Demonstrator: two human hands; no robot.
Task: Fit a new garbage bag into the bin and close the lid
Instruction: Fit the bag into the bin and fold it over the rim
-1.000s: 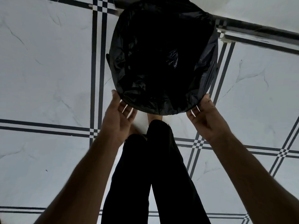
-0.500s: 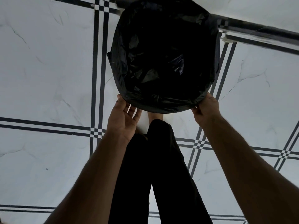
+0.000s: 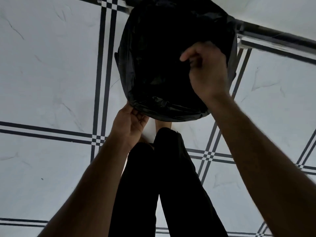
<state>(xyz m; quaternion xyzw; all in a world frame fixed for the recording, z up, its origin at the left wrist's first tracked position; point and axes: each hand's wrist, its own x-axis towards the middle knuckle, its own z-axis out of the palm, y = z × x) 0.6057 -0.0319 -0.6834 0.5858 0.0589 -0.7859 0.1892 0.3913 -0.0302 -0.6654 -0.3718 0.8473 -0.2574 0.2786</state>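
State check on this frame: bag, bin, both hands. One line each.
garbage bag: black, spread over the bin's mouth, its edge folded over the near rim.
bin: almost wholly covered by the bag; no lid in view.
left hand: grips the bag's edge at the near-left rim.
right hand: over the bag's opening, fingers curled; whether it holds plastic cannot be told.

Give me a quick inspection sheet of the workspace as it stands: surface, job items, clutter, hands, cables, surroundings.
Surface: white tiled floor with dark line pattern.
Job's things: black garbage bag spread over the bin's mouth; bin itself hidden; lid not seen.
Clutter: nothing seen.
Grippers: left hand pinches the bag's near edge; right hand over the opening, fingers curled, grip unclear.
Cables: nothing seen.
Surroundings: person's dark trouser legs; dark rail behind.
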